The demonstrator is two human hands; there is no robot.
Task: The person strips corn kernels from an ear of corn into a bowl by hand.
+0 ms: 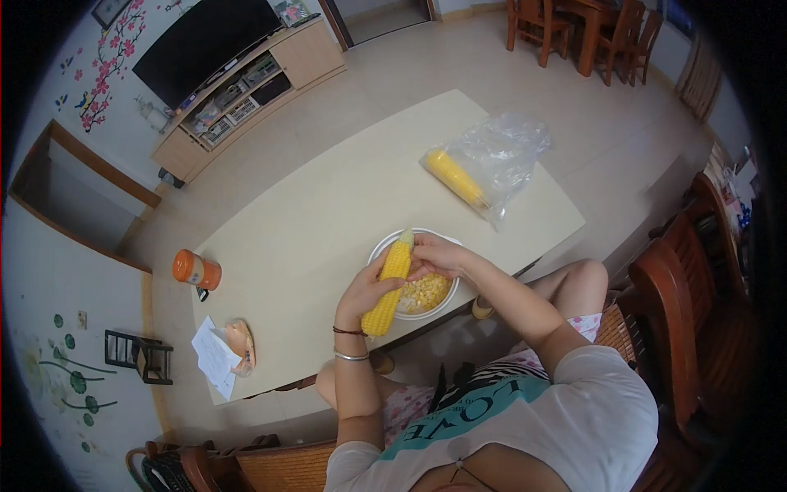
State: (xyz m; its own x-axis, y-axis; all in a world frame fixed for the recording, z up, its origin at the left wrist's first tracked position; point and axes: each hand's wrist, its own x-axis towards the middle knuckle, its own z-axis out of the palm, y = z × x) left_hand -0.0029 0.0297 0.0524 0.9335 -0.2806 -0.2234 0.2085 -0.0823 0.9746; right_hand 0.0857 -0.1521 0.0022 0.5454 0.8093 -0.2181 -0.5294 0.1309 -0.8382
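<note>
My left hand (365, 289) is wrapped round a yellow corn cob (384, 305), tilted with its pale tip pointing up and away from me. Against the upper part of the same cob, the curled fingers of my right hand (436, 256) press from the right; their tips are partly hidden. Both hands are over a white bowl (453, 293), which stands near the table's front edge. Loose corn kernels (426, 293) lie inside it. Farther back to the right, another corn cob (457, 176) rests in a clear plastic bag (512, 152).
The cream table (311, 213) spreads out before me. An orange jar (197, 269) is at its left end, with papers (215, 361) and a small tan package (240, 346) nearer me. Wooden chairs (668, 287) stand at right, a TV cabinet (307, 53) beyond.
</note>
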